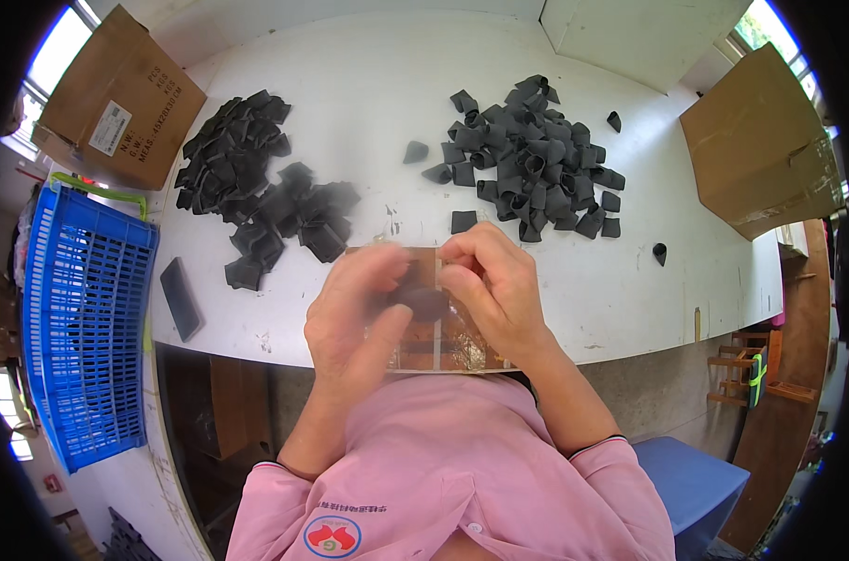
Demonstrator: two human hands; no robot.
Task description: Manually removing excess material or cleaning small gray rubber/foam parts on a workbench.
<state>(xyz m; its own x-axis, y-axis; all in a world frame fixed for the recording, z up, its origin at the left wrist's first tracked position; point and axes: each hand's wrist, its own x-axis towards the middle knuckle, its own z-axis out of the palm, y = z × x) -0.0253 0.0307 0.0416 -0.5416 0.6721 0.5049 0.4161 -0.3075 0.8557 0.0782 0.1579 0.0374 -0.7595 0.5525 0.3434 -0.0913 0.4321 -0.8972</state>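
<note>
My left hand (354, 313) and my right hand (494, 280) meet over the near edge of a white table (368, 103). Between them they pinch a small dark rubber-like piece (424, 301); the left hand is blurred. Under the hands lies a brownish mat with a grid (443, 341). A heap of flat black pieces (256, 187) lies to the far left. A second heap of dark grey folded pieces (532, 159) lies to the far right, just beyond my right hand.
A black phone (179, 297) lies at the table's left edge. A blue plastic crate (83, 309) stands to the left. Cardboard boxes sit at the far left (116, 98) and the right (761, 145). Stray pieces (659, 251) dot the table's right side.
</note>
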